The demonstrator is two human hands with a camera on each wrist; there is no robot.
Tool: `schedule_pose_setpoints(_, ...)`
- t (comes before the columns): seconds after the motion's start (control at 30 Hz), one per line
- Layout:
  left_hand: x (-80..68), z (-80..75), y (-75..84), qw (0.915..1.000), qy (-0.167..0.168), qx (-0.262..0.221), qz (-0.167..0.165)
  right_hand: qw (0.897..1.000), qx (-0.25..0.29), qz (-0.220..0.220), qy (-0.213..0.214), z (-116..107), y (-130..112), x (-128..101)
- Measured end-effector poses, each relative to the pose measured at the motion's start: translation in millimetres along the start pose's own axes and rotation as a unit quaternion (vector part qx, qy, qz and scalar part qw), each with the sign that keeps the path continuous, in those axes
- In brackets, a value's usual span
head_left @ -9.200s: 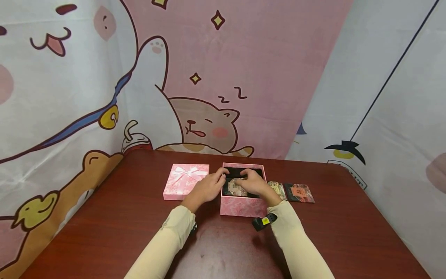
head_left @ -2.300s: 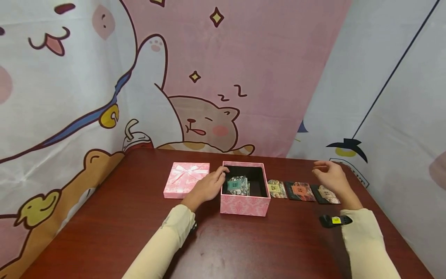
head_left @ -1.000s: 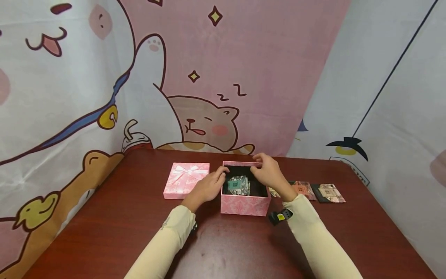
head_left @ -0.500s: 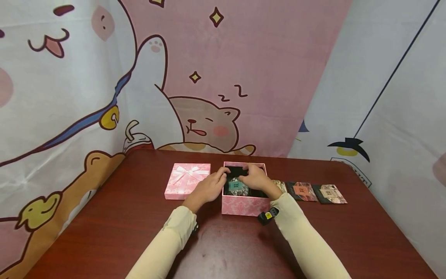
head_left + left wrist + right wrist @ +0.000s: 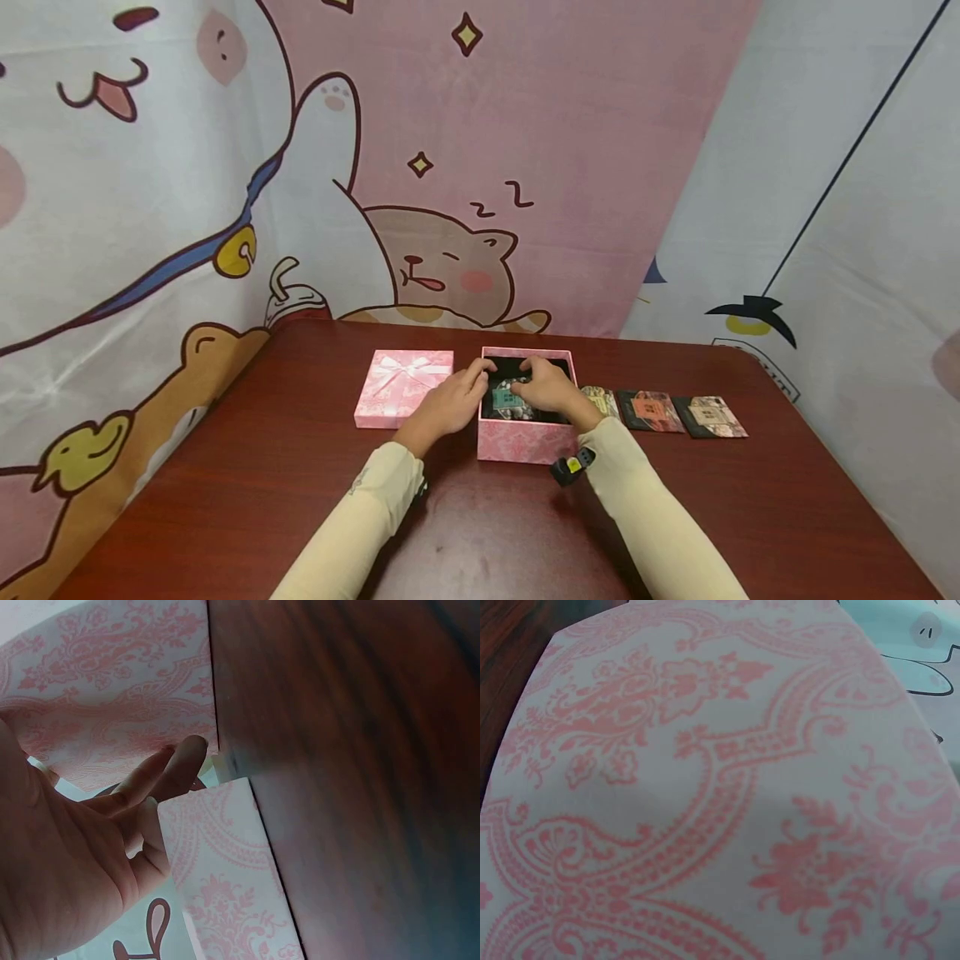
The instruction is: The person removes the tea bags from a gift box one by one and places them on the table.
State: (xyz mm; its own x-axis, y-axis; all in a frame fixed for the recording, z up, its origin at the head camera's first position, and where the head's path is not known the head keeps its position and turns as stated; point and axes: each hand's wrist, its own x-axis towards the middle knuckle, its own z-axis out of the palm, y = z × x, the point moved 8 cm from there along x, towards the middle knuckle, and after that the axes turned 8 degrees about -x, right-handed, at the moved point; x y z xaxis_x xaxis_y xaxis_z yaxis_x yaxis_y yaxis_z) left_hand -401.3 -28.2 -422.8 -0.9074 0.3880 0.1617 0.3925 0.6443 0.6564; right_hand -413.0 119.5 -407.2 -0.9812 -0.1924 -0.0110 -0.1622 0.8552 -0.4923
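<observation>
The flat green-labelled packet (image 5: pixel 506 401) lay inside the open pink floral cardboard box (image 5: pixel 523 442), toward its left wall (image 5: pixel 127 675) from your nearer right hand (image 5: pixel 547 387); whether those fingers grasped it could not be told. Your left hand (image 5: pixel 447 403) gripped that wall.

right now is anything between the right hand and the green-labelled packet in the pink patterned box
Nothing visible: the right hand reaches into the open box, its thumb at the packet; the pink ribboned lid lies aside.
</observation>
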Motion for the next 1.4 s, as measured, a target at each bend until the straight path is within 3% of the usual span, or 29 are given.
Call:
schedule_pose_setpoints(0.27,0.0,-0.4,1.2,1.0000,-0.002,0.000,0.005,1.000,0.011,-0.017,0.021,-3,-4,-3)
schedule_pose_setpoints(0.53,0.1,-0.5,-0.2,0.9999,-0.008,-0.006,0.002,0.998,0.027,-0.054,-0.013,3,-10,-1)
schedule_pose_setpoints(0.73,0.6,0.0,-0.3,0.9999,-0.010,-0.005,0.001,0.998,0.023,-0.051,-0.016,6,-10,0)
schedule_pose_setpoints(0.93,0.7,2.6,0.3,0.9999,-0.013,-0.008,-0.004,0.996,0.020,-0.078,0.037,-11,-9,-6)
schedule_pose_setpoints(1.1,0.5,2.5,1.5,0.9999,-0.013,-0.008,-0.008,0.991,0.073,-0.094,0.052,-30,-8,-18)
schedule_pose_setpoints(1.4,0.9,1.0,-1.2,1.0000,-0.007,-0.003,-0.005,0.986,0.147,-0.051,0.057,-59,13,-39)
